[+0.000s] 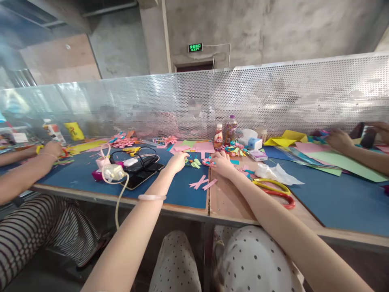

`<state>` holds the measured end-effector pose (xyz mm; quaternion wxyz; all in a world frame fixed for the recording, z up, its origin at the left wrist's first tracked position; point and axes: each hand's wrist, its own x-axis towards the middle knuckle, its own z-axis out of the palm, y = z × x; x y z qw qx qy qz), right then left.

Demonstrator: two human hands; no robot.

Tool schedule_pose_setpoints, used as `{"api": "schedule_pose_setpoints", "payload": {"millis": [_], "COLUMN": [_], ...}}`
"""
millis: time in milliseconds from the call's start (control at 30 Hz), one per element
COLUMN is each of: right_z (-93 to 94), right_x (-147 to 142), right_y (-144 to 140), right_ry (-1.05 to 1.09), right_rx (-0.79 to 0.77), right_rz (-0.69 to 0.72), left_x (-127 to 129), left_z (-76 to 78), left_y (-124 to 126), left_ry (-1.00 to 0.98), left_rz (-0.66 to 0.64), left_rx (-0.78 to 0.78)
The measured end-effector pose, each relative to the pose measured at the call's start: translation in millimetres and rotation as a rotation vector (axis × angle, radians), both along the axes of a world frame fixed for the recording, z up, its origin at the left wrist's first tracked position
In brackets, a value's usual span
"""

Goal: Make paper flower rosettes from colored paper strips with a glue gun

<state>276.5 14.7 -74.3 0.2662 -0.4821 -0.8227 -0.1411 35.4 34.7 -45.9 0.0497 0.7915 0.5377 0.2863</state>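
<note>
My left hand [177, 163], with a pale bangle on its wrist, is over the blue mat [182, 198]. Its fingers are bent together beside blue paper bits, and whatever they may hold is too small to make out. Just right of it lie green curled paper strips [195, 163]. My right hand [223, 163] is closed, fingertips down on a small pink and blue paper piece [208, 162]. Between my forearms lie loose pink paper strips [200, 182]. Pink paper sheets [204, 147] lie just beyond both hands.
Yellow scissors [273, 185] and red-handled scissors [285, 198] lie by my right forearm. Cables, a plug adapter [114, 172] and phones [139, 176] sit left. Bottles [218, 138] and tissues [273, 173] stand or lie right. Co-workers' hands [51, 152] work at both sides.
</note>
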Motion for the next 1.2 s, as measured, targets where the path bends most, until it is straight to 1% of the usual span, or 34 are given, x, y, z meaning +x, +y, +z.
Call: {"api": "schedule_pose_setpoints", "payload": {"millis": [100, 233, 333, 433, 600, 700, 833, 1067, 1133, 1200], "right_z": [0.8, 4.5, 8.0, 14.0, 26.5, 29.3, 28.0, 27.8, 29.9, 33.9], "right_x": [-3, -3, -2, -2, -5, -10, -18, -30, -30, -26], "right_y": [4, 1, -4, -13, -32, -41, -47, -56, -58, -58], "right_ry": [-0.066, -0.118, -0.134, -0.129, -0.063, -0.066, -0.128, -0.259, -0.265, -0.241], "right_rx": [0.031, 0.088, 0.138, 0.200, 0.347, 0.400, 0.389, 0.266, 0.235, 0.217], "right_rz": [-0.005, -0.010, -0.011, -0.005, 0.009, 0.069, 0.190, 0.393, 0.420, 0.419], "left_x": [5, 3, 1, 1, 4, 6, 8, 11, 14, 18], "left_z": [3.7, 7.1, 7.8, 7.3, 7.5, 9.3, 11.7, 8.9, 10.4, 14.4], "left_y": [-3, -6, -10, -12, -14, -15, -17, -19, -21, -26], "left_ry": [-0.042, -0.079, -0.078, -0.068, -0.061, -0.063, -0.060, -0.075, -0.081, -0.095], "left_rz": [0.004, 0.094, 0.124, 0.116, 0.080, 0.041, -0.025, -0.087, -0.103, -0.109], "left_rx": [0.015, 0.013, 0.014, 0.016, 0.055, 0.079, 0.091, 0.056, 0.052, 0.071]}}
